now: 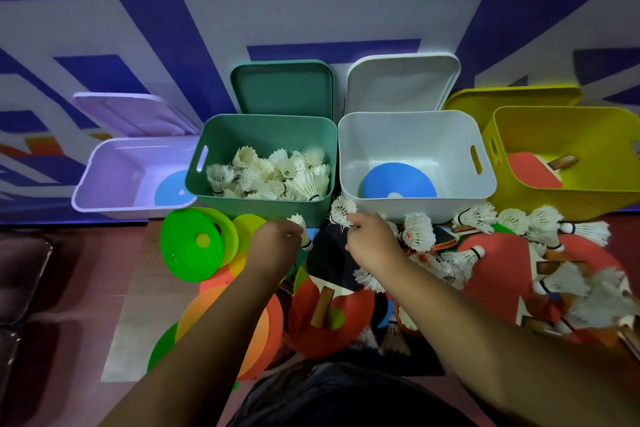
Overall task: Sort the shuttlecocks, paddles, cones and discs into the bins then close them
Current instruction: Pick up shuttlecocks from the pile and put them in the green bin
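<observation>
Head view, looking down at a floor where four open storage bins stand in a row against a blue and white wall. The green bin serves as the landmark: it holds a heap of white shuttlecocks, and its green lid stands upright behind it. Just left of the green bin is a lilac bin with a blue disc inside. Just right of the green bin is a white bin holding a larger blue disc, and further right a yellow bin holds a red paddle. Just in front of the green bin's front wall, the left hand has its fingers curled round one shuttlecock, cork end down. By the green bin's front right corner, the right hand pinches the feathers of a second shuttlecock. In front of the green bin and to its left lie bright green discs, with orange discs further from the bin. In front and to its right, loose shuttlecocks lie scattered over red paddles
</observation>
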A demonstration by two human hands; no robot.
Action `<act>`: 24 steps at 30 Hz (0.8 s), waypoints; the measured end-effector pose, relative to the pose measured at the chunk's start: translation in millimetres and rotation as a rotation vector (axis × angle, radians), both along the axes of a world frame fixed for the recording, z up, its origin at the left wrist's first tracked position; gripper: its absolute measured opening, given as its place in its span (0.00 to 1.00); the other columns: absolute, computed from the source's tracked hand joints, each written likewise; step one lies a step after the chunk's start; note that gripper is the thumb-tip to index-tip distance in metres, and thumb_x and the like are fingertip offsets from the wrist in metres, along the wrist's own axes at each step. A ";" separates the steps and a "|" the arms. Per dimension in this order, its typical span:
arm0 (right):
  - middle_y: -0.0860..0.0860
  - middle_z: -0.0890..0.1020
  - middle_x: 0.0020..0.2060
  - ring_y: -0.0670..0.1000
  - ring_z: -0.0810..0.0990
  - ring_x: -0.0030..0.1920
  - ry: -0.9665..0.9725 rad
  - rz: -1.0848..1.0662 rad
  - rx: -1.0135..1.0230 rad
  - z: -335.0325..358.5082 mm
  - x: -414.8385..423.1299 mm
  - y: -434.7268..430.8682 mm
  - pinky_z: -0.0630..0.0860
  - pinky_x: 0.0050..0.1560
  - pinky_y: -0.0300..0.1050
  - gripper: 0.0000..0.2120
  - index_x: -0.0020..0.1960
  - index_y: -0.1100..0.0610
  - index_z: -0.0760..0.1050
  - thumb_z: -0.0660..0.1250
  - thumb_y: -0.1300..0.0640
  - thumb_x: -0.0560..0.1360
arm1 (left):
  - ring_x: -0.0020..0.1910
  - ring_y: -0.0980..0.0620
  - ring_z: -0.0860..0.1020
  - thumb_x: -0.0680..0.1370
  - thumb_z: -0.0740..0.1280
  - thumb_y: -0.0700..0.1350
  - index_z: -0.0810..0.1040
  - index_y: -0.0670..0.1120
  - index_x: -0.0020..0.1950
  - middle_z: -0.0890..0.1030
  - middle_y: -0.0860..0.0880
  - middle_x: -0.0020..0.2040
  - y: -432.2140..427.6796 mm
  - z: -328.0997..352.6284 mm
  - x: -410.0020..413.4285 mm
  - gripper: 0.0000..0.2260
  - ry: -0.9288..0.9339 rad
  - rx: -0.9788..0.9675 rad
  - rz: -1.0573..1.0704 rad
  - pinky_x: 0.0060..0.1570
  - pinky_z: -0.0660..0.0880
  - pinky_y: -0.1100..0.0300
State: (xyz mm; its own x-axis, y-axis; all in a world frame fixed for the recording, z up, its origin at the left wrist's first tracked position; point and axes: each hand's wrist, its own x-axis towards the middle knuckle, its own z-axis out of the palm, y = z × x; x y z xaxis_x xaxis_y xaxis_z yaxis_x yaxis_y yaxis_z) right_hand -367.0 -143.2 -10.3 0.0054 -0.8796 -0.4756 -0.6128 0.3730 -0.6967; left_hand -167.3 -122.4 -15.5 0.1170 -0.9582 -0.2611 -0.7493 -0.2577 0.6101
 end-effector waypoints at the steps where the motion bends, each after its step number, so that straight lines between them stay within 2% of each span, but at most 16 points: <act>1: 0.57 0.80 0.60 0.60 0.84 0.54 -0.003 0.008 -0.011 2.6 0.5 0.3 0.82 0.59 0.60 0.24 0.65 0.60 0.80 0.56 0.57 0.74 | 0.36 0.43 0.80 0.73 0.62 0.47 0.81 0.46 0.36 0.84 0.40 0.42 1.5 8.3 0.6 0.11 0.024 -0.005 0.032 0.40 0.79 0.49; 2: 0.57 0.81 0.58 0.60 0.85 0.53 -0.008 0.009 -0.022 6.0 1.6 0.4 0.82 0.59 0.60 0.22 0.63 0.60 0.81 0.56 0.58 0.75 | 0.36 0.43 0.81 0.75 0.64 0.47 0.85 0.47 0.39 0.85 0.42 0.41 2.1 17.4 1.3 0.11 0.050 -0.006 0.066 0.40 0.79 0.50; 5: 0.55 0.83 0.60 0.58 0.85 0.56 -0.033 0.008 -0.063 16.8 5.8 0.8 0.81 0.61 0.58 0.21 0.67 0.56 0.81 0.58 0.60 0.79 | 0.32 0.52 0.81 0.79 0.70 0.44 0.89 0.50 0.49 0.86 0.50 0.38 3.5 43.4 5.1 0.07 0.136 -0.038 0.178 0.38 0.79 0.55; 6: 0.56 0.84 0.60 0.59 0.85 0.55 -0.038 0.015 -0.078 20.6 7.3 0.9 0.81 0.61 0.59 0.20 0.66 0.57 0.81 0.58 0.60 0.80 | 0.31 0.51 0.80 0.79 0.70 0.45 0.89 0.50 0.51 0.86 0.51 0.39 3.7 52.3 6.0 0.07 0.153 -0.062 0.200 0.37 0.80 0.55; 8: 0.60 0.84 0.58 0.61 0.85 0.52 -0.049 0.029 -0.109 25.8 10.4 -0.2 0.81 0.58 0.62 0.17 0.62 0.62 0.81 0.57 0.60 0.80 | 0.34 0.44 0.83 0.79 0.70 0.45 0.88 0.52 0.51 0.87 0.50 0.43 2.3 68.8 8.8 0.07 0.200 -0.099 0.245 0.37 0.83 0.49; 10: 0.57 0.84 0.59 0.60 0.85 0.54 -0.066 0.035 -0.123 33.7 14.0 -1.8 0.81 0.61 0.60 0.18 0.64 0.60 0.81 0.57 0.60 0.81 | 0.37 0.41 0.85 0.80 0.70 0.45 0.87 0.54 0.51 0.86 0.52 0.43 -1.5 83.9 12.6 0.07 0.251 -0.113 0.278 0.37 0.84 0.44; 13: 0.53 0.83 0.64 0.56 0.84 0.61 -0.082 0.051 -0.133 44.0 17.5 -4.8 0.79 0.65 0.58 0.21 0.72 0.52 0.79 0.57 0.58 0.83 | 0.41 0.48 0.86 0.80 0.70 0.45 0.88 0.52 0.53 0.87 0.52 0.43 -12.9 98.2 18.5 0.08 0.319 -0.187 0.315 0.47 0.85 0.45; 16: 0.55 0.84 0.62 0.56 0.83 0.62 -0.080 0.042 -0.140 51.1 18.4 -8.6 0.79 0.66 0.57 0.21 0.73 0.52 0.78 0.57 0.58 0.83 | 0.52 0.56 0.84 0.80 0.70 0.45 0.87 0.50 0.60 0.87 0.54 0.56 -28.8 102.5 23.6 0.11 0.319 -0.220 0.322 0.60 0.81 0.52; 19: 0.57 0.84 0.62 0.55 0.82 0.60 -0.082 0.027 -0.147 57.0 16.3 -10.2 0.79 0.65 0.55 0.21 0.73 0.52 0.78 0.57 0.59 0.84 | 0.53 0.52 0.85 0.79 0.69 0.45 0.82 0.52 0.69 0.83 0.54 0.65 -37.9 96.7 27.8 0.18 0.277 -0.143 0.328 0.60 0.81 0.50; 20: 0.57 0.84 0.62 0.54 0.82 0.57 -0.084 0.022 -0.152 58.1 15.2 -11.1 0.80 0.62 0.52 0.21 0.74 0.52 0.77 0.57 0.59 0.84 | 0.51 0.49 0.85 0.78 0.69 0.45 0.81 0.52 0.70 0.83 0.52 0.64 -38.8 92.8 29.6 0.20 0.282 -0.107 0.344 0.58 0.82 0.48; 22: 0.56 0.84 0.63 0.50 0.79 0.51 -0.093 0.007 -0.163 60.3 12.9 -13.6 0.79 0.54 0.47 0.21 0.74 0.51 0.77 0.57 0.58 0.84 | 0.49 0.42 0.86 0.74 0.67 0.45 0.83 0.52 0.66 0.87 0.48 0.55 -36.1 85.2 32.3 0.20 0.341 -0.056 0.382 0.55 0.83 0.41; 24: 0.56 0.84 0.62 0.47 0.81 0.44 -0.111 -0.033 -0.167 62.6 12.2 -17.0 0.79 0.53 0.47 0.21 0.74 0.51 0.77 0.58 0.58 0.84 | 0.48 0.42 0.86 0.71 0.65 0.46 0.84 0.53 0.60 0.87 0.47 0.46 -31.0 77.3 34.4 0.19 0.395 -0.029 0.390 0.53 0.83 0.38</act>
